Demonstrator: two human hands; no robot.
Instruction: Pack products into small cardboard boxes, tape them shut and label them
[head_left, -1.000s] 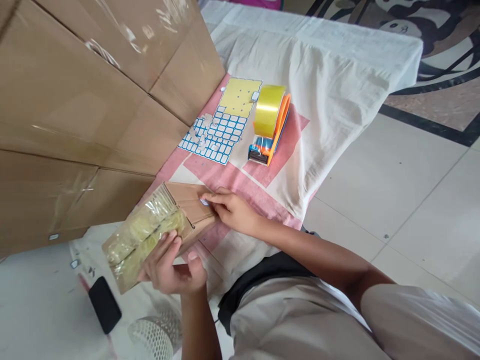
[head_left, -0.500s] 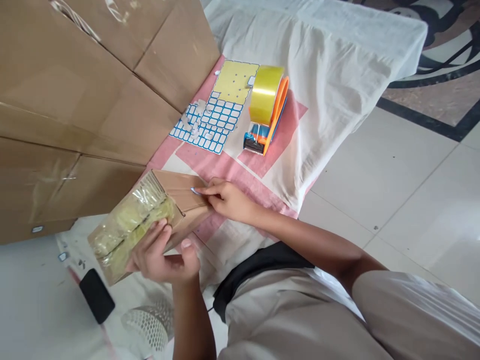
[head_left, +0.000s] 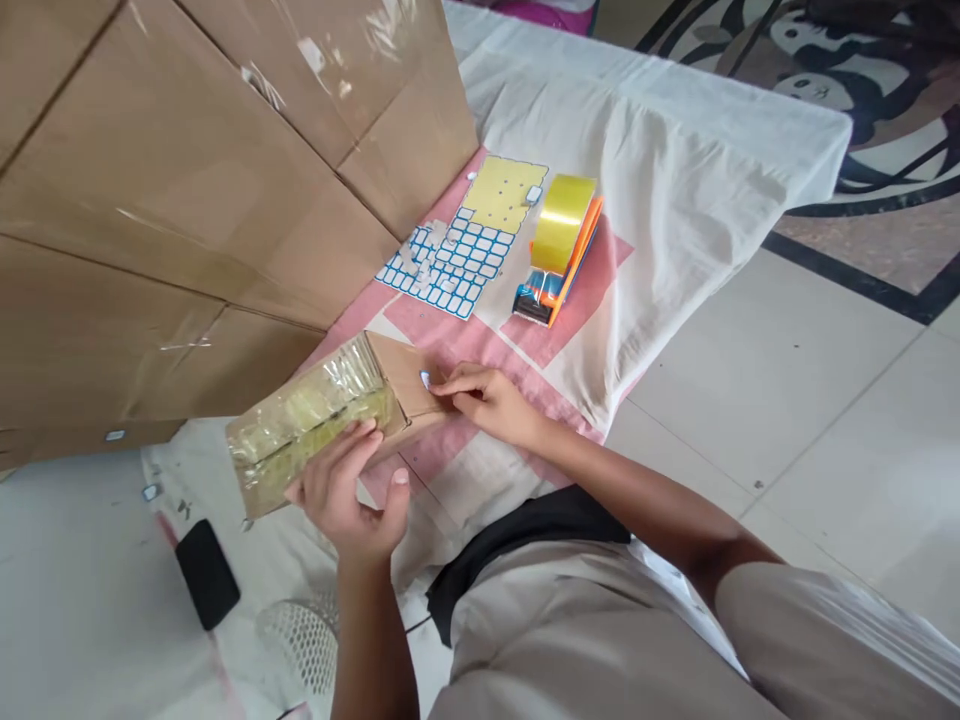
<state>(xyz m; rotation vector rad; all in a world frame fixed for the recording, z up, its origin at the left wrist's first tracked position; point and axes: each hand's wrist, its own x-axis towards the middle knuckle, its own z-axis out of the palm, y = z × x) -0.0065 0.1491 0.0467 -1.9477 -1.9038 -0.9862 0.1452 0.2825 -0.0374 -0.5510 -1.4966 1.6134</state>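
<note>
A small brown cardboard box (head_left: 416, 362), its long side covered in clear yellowish tape (head_left: 300, 412), lies on the cloth near my body. My left hand (head_left: 352, 490) rests on its taped side, fingers stretched out and thumb apart, gripping nothing. On the plain end face sits a small white sticker with a blue edge (head_left: 425, 379). My right hand (head_left: 491, 400) touches that face with its extended index fingertip at the sticker's edge; the other fingers are partly curled.
Large taped cartons (head_left: 225, 170) stand at the left. Beyond the box lie sticker sheets (head_left: 480, 250) with crumpled scraps and an orange-and-blue tape dispenser (head_left: 562, 245) holding yellow tape. A black phone-like object (head_left: 208, 573) and a white perforated basket (head_left: 304, 640) are at lower left.
The view has shifted, so the box, sheets and dispenser appear farther right. More of the sticker shows beside my right index fingertip. My left hand stays on the taped side.
</note>
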